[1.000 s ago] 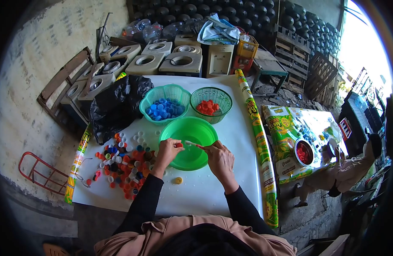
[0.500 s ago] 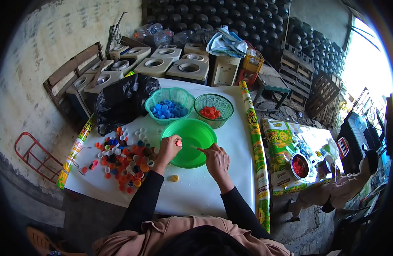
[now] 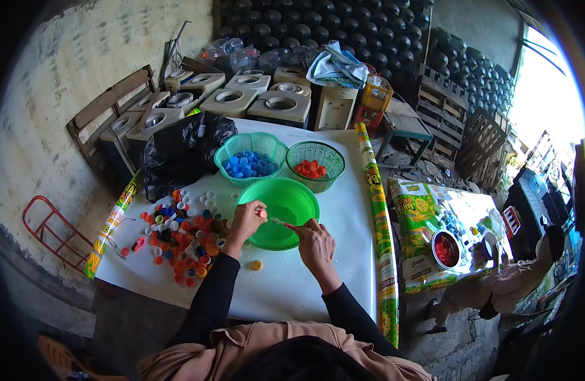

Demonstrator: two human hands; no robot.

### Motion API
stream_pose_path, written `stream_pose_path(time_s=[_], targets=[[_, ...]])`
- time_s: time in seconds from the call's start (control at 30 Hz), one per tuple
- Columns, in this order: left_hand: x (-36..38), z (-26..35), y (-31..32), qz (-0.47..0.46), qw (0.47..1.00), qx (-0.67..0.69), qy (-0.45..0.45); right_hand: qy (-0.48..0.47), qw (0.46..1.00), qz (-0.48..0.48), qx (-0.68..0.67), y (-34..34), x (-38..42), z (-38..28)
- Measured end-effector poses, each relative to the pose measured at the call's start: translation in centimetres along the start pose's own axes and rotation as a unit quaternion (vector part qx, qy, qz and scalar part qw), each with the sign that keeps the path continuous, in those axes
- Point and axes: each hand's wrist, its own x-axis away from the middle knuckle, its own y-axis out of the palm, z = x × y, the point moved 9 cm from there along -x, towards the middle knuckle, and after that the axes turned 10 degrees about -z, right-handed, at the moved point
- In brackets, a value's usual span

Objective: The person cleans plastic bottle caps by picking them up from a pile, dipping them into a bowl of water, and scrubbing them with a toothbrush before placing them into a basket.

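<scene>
My left hand (image 3: 245, 222) pinches a red-orange bottle cap (image 3: 262, 214) above the left rim of the bright green basin (image 3: 311, 206). In my right hand (image 3: 316, 243) is a toothbrush (image 3: 287, 225) with a reddish handle, its pale head pointing left toward the cap, a small gap apart. Liquid in the basin is hard to make out. Close to my left wrist lies a heap of mixed bottle caps (image 3: 197, 244), mostly red and orange. A lone yellow cap (image 3: 256, 265) rests on the white tabletop between my forearms.
Behind the basin stand a green basket (image 3: 221, 151) of blue caps and a darker green basket (image 3: 335, 157) of red caps. A black plastic bag (image 3: 178, 149) sits at the back left. Rightward, another person (image 3: 514, 279) is beside a table with a pot (image 3: 456, 263).
The toothbrush in my right hand has moved left and slightly down, closer to the cap. My left hand has barely shifted and still grips the cap.
</scene>
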Motion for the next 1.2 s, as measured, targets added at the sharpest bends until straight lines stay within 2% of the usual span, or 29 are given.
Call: stream_pose_path(time_s=[0.17, 0.2, 0.3, 0.4, 0.43, 0.53, 0.63, 0.77, 0.87, 0.93, 1.03, 1.13, 1.2], targets=[[0.1, 0.6, 0.1, -0.018, 0.999, -0.030, -0.009, 0.032, 0.998, -0.030, 0.035, 0.2, -0.3, 0.4], [0.2, 0.7, 0.0, -0.022, 0.999, -0.042, -0.009, 0.031, 0.999, -0.008, 0.020, -0.1, 0.0, 0.3], [-0.3, 0.1, 0.3, -0.024, 1.000, -0.014, 0.003, 0.028, 0.998, 0.043, -0.021, -1.2, -0.1, 0.0], [-0.3, -0.4, 0.7, -0.036, 0.998, 0.056, -0.022, 0.012, 1.000, 0.008, -0.024, -0.6, -0.1, -0.3], [-0.1, 0.5, 0.3, -0.024, 1.000, -0.010, 0.009, 0.026, 1.000, 0.008, 0.002, -0.5, -0.1, 0.0], [0.2, 1.4, 0.0, -0.024, 0.999, -0.028, 0.019, 0.019, 0.998, 0.048, -0.033, -1.5, 0.0, 0.2], [0.5, 2.1, -0.5, -0.010, 1.000, -0.007, 0.027, 0.020, 0.999, 0.019, -0.034, -0.9, 0.2, 0.6], [-0.2, 0.7, -0.7, 0.005, 0.999, -0.044, 0.014, 0.032, 0.999, 0.027, -0.034, -1.1, 0.5, 1.4], [-1.2, 3.4, -1.1, 0.018, 0.996, -0.074, 0.039, 0.035, 0.998, 0.025, -0.037, -1.5, 0.6, 1.2], [-3.4, 5.5, -0.5, 0.025, 0.996, -0.033, 0.084, 0.036, 0.998, 0.026, -0.033, -1.3, 0.8, 1.3], [-7.9, 9.6, 0.4, 0.057, 0.985, -0.050, 0.153, 0.041, 0.998, 0.026, -0.030, -1.1, 0.7, 1.3], [-13.5, 8.9, 2.9, 0.098, 0.978, 0.030, 0.183, 0.042, 0.998, 0.031, -0.019, -1.2, 0.7, 1.4], [-13.7, 9.9, 4.1, 0.088, 0.979, -0.084, 0.166, 0.043, 0.998, 0.034, -0.014, -1.1, 0.9, 1.2]])
